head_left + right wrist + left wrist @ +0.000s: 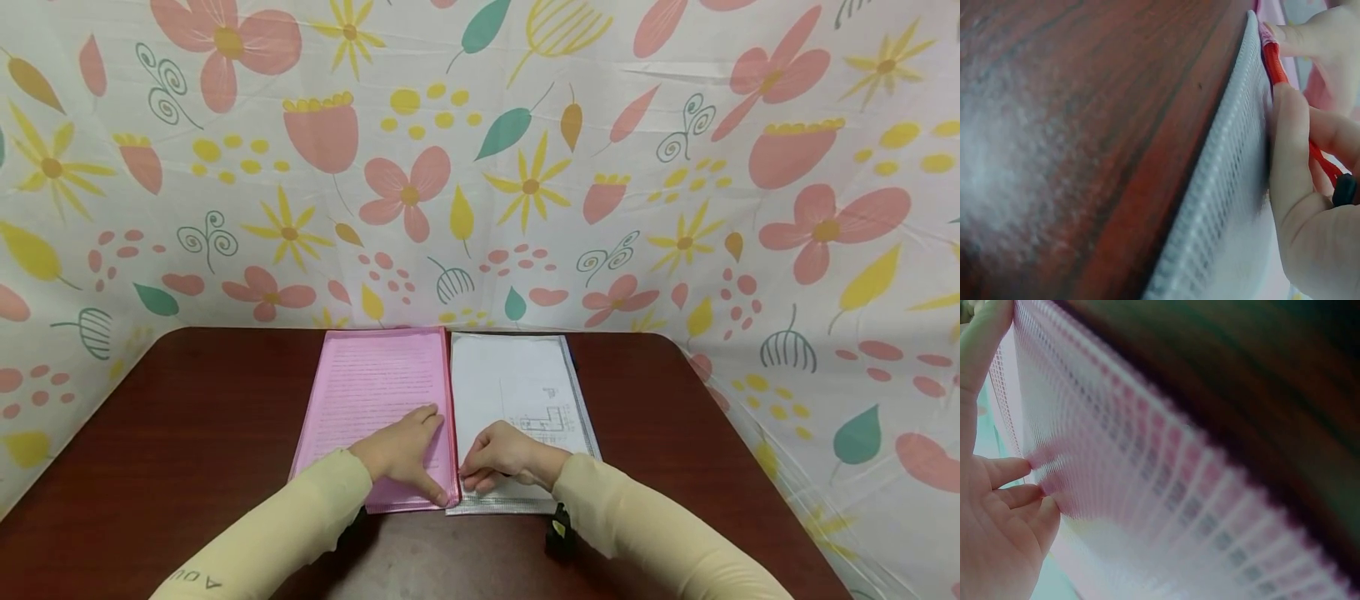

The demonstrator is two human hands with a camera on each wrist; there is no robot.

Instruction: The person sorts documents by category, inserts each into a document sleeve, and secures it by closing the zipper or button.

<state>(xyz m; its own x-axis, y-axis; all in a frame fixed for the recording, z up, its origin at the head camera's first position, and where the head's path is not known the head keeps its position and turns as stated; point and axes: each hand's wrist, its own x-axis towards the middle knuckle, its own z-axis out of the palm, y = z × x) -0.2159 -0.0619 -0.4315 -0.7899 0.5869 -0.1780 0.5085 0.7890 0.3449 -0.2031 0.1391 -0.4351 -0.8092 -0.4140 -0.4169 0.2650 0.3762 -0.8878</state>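
A pink mesh zip pouch [375, 375] with a printed sheet inside lies on the table, its red zipper [452, 417] running down the right edge. My left hand [405, 450] rests spread on it, thumb at the lower right corner; in the left wrist view its fingertips [1044, 487] press the mesh. My right hand [506, 454] is at that edge, above a white mesh pouch [495, 375] holding a sheet with a line drawing. Thumb and fingers pinch the red zipper [1277, 72] in the right wrist view. Whether a zipper pull is between them is hidden.
Both pouches lie side by side on a dark reddish-brown table [210, 400]. Behind and beside it hangs a flower-patterned cloth [405, 192]. A small dark piece [1344, 189] shows against the right hand's fingers. A black wrist device [560, 533] hangs below the right sleeve.
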